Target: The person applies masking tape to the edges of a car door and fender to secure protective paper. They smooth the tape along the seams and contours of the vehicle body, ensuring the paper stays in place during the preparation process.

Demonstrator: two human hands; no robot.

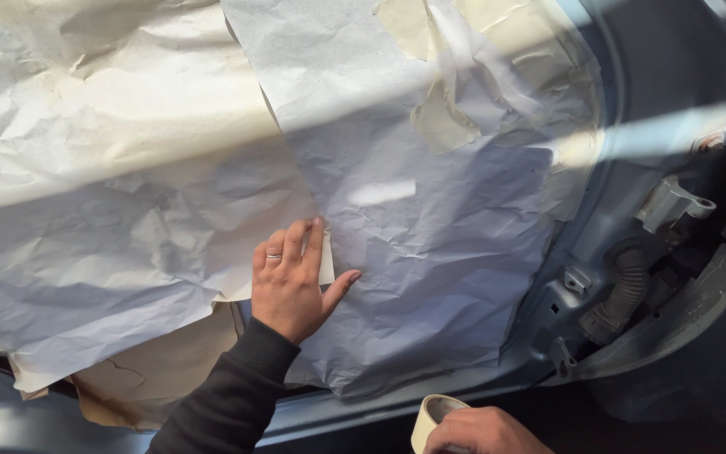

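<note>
Crumpled grey masking paper (430,252) covers a blue car body (674,76); the left hand (291,282) presses flat, fingers spread, on a cream tape strip (326,265) running upright, while the right hand (481,430) grips a cream tape roll (430,416) below

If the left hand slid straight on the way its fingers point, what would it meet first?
Probably more crumpled masking paper: the left hand lies flat on it, fingers pointing up the sheet toward the tape patches.
</note>
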